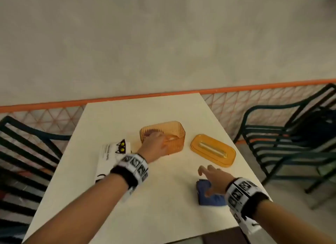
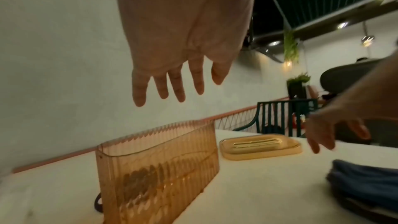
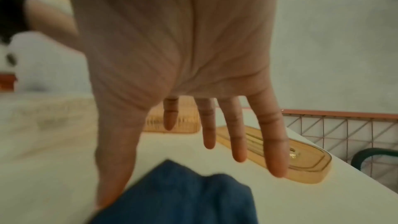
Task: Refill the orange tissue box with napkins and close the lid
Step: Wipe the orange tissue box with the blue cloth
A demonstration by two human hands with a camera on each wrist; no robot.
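Note:
The orange ribbed tissue box (image 1: 172, 134) (image 2: 159, 164) stands lidless in the middle of the white table (image 1: 145, 198). Its orange lid (image 1: 213, 150) (image 2: 260, 146) (image 3: 305, 163) lies flat to the right of it. A white napkin pack with a black cat print (image 1: 111, 156) lies left of the box. My left hand (image 1: 154, 143) (image 2: 178, 81) hovers over the box's near left corner, fingers straight and empty. My right hand (image 1: 212, 178) (image 3: 215, 125) is spread out above a crumpled blue cloth (image 1: 211, 193) (image 3: 178, 198), its thumb at the cloth's edge.
Dark green slatted chairs stand at the table's left (image 1: 27, 153) and right (image 1: 291, 138); the right one carries a dark bag (image 1: 320, 127). An orange-topped mesh railing (image 1: 254, 102) runs behind the table, against a pale wall.

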